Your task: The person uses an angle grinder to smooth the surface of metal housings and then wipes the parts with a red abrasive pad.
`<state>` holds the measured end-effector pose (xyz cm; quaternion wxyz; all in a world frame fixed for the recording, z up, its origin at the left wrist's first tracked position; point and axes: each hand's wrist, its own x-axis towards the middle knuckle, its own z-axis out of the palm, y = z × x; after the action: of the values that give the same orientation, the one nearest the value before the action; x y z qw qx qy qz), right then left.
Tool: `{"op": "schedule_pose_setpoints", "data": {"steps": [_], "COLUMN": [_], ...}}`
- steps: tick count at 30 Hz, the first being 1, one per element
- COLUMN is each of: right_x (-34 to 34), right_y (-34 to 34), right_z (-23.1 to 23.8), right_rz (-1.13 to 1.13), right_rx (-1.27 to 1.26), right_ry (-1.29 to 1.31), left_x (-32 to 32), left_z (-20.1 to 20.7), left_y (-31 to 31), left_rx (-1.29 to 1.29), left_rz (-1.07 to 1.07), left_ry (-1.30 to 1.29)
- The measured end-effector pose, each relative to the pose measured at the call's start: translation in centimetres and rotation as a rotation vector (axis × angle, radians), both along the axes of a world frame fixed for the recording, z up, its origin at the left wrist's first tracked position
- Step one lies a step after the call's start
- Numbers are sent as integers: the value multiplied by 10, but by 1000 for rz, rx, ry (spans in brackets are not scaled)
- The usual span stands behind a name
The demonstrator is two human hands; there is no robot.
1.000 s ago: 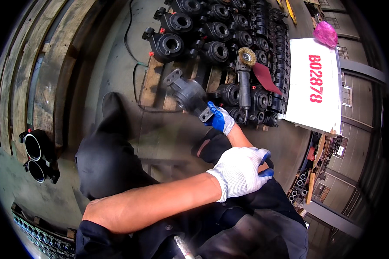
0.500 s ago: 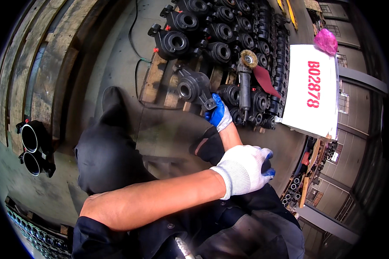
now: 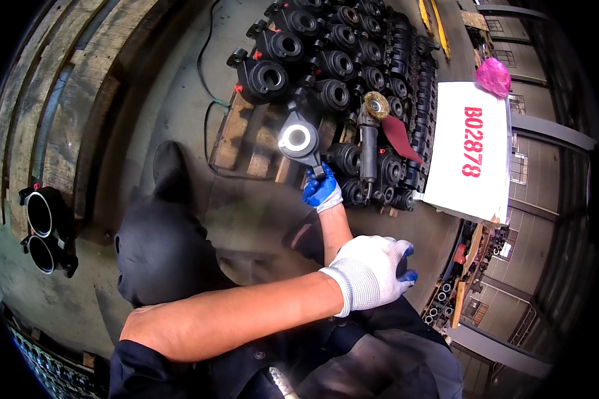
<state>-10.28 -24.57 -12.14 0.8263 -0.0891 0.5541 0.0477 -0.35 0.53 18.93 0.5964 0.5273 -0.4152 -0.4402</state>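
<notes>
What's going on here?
A person's right hand, blue-and-white gloved, holds a dark ring-shaped metal casting by one end, near rows of similar black castings. The left hand, gloved alike, crosses over the right forearm; its grip is unclear. A grey cylindrical tool with a round brush rests on the rows.

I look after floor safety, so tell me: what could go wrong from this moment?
The metal part might slip: only the right hand grips it, by one end. The power tool lies on the black parts and could slide off. The cable on the floor might snag the left foot.
</notes>
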Motion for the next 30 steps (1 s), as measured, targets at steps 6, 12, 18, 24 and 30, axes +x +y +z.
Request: {"op": "schedule_pose_setpoints", "data": {"steps": [6,12,18,24,30], "right_x": [-2,-4,20,7,40], "right_y": [2,12,116,176,174], "right_z": [2,6,17,1,54], "right_rz": [-4,-28,157,431,1495], "right_rx": [61,75,-590,-1080,-1887], "right_ry": [-52,-122,-64,-56,299], "left_x": [-3,-4,1,-3,2], "left_z": [1,-1,-9,-8,-11], "left_y": [0,-5,-4,-3,0], "left_rx": [-5,3,18,5,-2], "left_rz": [1,17,66,53,49], "left_ry": [10,-15,17,-20,-33]}}
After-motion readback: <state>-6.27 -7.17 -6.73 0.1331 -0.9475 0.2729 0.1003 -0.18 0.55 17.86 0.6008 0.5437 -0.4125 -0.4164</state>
